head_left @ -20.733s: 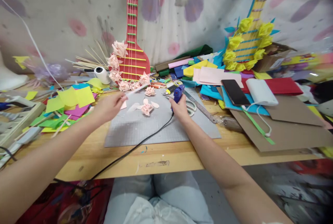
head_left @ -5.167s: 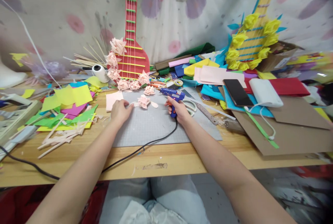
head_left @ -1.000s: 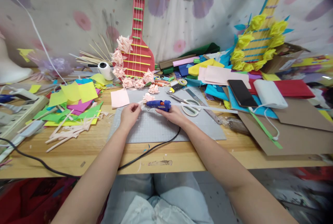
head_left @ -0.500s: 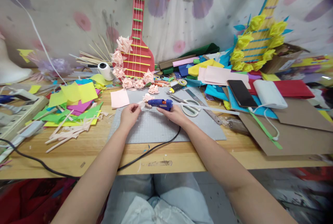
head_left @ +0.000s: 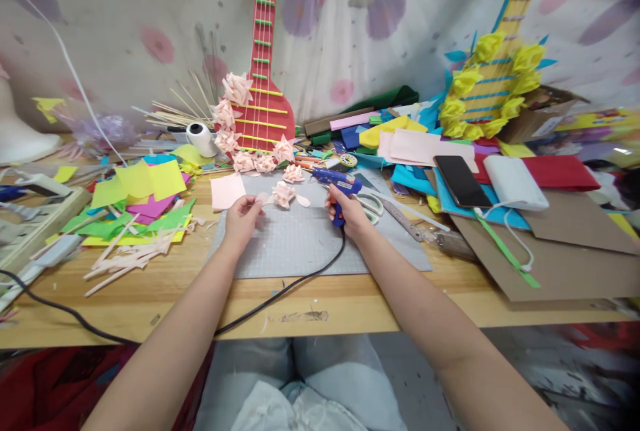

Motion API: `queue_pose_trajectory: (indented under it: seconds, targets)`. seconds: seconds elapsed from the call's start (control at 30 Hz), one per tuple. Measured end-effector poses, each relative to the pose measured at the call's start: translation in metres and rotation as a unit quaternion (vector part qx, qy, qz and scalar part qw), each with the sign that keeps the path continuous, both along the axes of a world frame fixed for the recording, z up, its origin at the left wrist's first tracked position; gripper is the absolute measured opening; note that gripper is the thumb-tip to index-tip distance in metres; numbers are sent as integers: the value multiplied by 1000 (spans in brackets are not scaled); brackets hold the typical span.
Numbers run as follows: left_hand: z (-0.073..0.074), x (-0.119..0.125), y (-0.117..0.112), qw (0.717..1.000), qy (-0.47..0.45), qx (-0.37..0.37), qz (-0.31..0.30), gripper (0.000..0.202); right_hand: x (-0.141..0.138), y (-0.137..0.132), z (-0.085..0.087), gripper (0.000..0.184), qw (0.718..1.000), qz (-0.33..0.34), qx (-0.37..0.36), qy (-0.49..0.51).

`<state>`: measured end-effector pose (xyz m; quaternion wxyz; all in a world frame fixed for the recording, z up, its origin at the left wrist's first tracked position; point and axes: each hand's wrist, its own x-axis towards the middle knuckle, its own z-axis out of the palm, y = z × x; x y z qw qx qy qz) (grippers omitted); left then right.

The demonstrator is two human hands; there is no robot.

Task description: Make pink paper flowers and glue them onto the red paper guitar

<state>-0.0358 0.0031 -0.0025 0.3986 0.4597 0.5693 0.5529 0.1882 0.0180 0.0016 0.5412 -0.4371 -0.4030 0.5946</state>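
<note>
My right hand grips the handle of a blue hot glue gun, its nozzle pointing left and a long white glue stick trailing out behind to the right. My left hand is closed in a pinch on a small pale petal, partly hidden by the fingers. Between the hands a pink paper rose lies on the grey cutting mat, with a loose petal beside it. Another pink rose sits just behind.
A red paper lute edged with pink roses leans at the back; a yellow one stands right. Scissors and a metal ruler lie under the right side. Paper scraps are left, a phone right.
My right hand has swung the glue gun right and up, away from my left hand, and now wraps its handle. My left hand has drawn slightly left. The rose between them shows fully.
</note>
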Motion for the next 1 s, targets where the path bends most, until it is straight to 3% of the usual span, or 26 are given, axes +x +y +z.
queue_pose_trajectory:
  seconds: [0.27, 0.6, 0.83, 1.0]
  targets:
    - [18, 18, 0, 997, -2, -41, -64, 39, 3, 3, -1, 41, 998, 5, -9, 60]
    - [35, 21, 6, 998, 22, 10, -61, 46, 3, 4, -2, 39, 997, 26, -14, 75]
    - [31, 10, 17, 982, 146, 100, -68, 34, 4, 5, -3, 39, 996, 30, -10, 81]
    - [46, 8, 27, 962, 227, 119, -96, 30, 5, 6, -3, 40, 994, 32, -12, 100]
